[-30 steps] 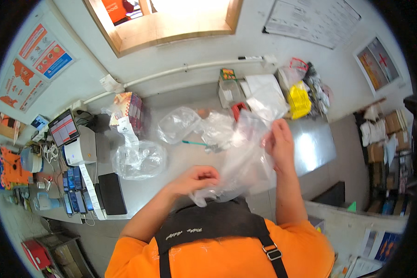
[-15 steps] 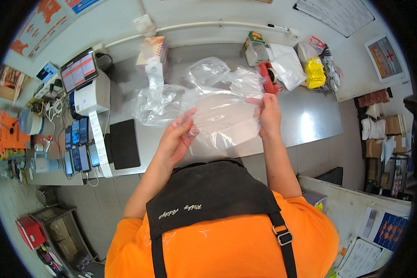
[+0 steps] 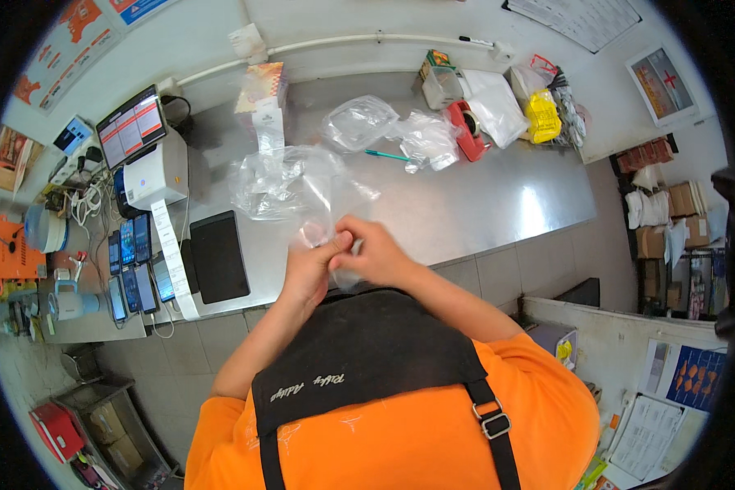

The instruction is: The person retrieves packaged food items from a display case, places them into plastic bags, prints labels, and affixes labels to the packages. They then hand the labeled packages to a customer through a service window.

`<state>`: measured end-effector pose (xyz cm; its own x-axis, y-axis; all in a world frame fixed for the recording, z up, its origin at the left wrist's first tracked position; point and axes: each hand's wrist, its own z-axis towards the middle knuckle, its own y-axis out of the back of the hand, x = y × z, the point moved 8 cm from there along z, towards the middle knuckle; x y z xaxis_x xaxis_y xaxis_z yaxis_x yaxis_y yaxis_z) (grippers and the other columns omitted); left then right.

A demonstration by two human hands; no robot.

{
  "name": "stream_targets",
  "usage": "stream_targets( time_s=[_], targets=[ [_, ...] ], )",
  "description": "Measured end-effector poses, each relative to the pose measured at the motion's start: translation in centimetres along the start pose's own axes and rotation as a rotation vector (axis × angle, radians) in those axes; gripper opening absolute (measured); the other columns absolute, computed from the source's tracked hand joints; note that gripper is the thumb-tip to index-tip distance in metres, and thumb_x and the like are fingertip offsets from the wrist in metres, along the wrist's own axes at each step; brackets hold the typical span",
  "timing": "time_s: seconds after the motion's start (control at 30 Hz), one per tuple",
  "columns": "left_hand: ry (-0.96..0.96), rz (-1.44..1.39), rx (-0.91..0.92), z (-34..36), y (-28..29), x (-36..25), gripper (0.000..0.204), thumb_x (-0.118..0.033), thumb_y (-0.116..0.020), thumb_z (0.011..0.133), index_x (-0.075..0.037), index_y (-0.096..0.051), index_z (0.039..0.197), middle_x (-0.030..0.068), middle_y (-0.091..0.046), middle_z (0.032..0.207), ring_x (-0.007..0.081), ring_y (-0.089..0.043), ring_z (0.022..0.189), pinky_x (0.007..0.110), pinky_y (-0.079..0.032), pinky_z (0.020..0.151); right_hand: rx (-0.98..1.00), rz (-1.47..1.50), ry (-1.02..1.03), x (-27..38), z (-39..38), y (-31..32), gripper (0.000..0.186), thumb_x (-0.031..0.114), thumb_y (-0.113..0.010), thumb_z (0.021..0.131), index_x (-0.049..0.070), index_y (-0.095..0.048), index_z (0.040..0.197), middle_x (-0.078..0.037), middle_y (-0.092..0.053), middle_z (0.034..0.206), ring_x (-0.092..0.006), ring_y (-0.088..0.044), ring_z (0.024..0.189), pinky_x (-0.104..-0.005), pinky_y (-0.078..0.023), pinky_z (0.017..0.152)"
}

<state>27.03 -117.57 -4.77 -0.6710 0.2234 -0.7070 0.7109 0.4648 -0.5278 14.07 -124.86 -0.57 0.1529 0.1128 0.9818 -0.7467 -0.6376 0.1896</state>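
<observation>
A clear plastic bag (image 3: 345, 196) is bunched up in front of my chest, over the near edge of the steel table. My left hand (image 3: 309, 265) is closed round its gathered part. Against it, my right hand (image 3: 377, 255) pinches at the same bag, the fingertips meeting my left thumb. A short bit of the film hangs below the hands. Just beyond lies another clear plastic bag (image 3: 271, 186), crumpled and overlapping the held one from this view. Farther back are more crumpled clear bags (image 3: 359, 122) and a teal pen (image 3: 388, 155).
A red tape dispenser (image 3: 469, 132), white plastic sheets (image 3: 494, 110) and a yellow bag (image 3: 543, 116) stand at the back right. To the left are a black tablet (image 3: 219, 257), several phones (image 3: 143, 237) and a white printer (image 3: 157, 171) with a long paper strip. A box (image 3: 261, 86) stands behind.
The bag was spread flat between my two hands. My right hand has moved left to meet the left one, and the bag is now gathered narrow. The teal pen has come into sight.
</observation>
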Motion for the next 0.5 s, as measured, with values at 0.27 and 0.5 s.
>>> stream_targets(
  time_s=[0.27,0.5],
  targets=[
    [-0.494,1.257,-0.441,-0.7,6.8,-9.8,0.037,-0.004,-0.085,0.091,-0.002,-0.053,0.073,0.0054,-0.06,0.076,0.0139,-0.051,0.073,0.033,-0.043,0.067,-0.476,-0.579,0.187,0.3,-1.2,11.8,0.016,0.005,-0.079,0.093,0.003,-0.063,0.091,-0.005,-0.062,0.073,-0.0189,-0.061,0.066,-0.0375,-0.05,0.063],
    [0.078,-0.054,0.094,2.4,6.6,-1.8,0.013,0.0,-0.064,0.103,-0.01,-0.055,0.101,-0.0001,-0.052,0.08,0.0159,-0.051,0.067,0.033,-0.043,0.06,-0.302,0.689,-0.448,-8.4,-2.0,12.7,0.034,0.013,-0.079,0.097,0.012,-0.063,0.128,-0.002,-0.06,0.081,-0.0198,-0.063,0.074,-0.039,-0.055,0.073]
  ],
)
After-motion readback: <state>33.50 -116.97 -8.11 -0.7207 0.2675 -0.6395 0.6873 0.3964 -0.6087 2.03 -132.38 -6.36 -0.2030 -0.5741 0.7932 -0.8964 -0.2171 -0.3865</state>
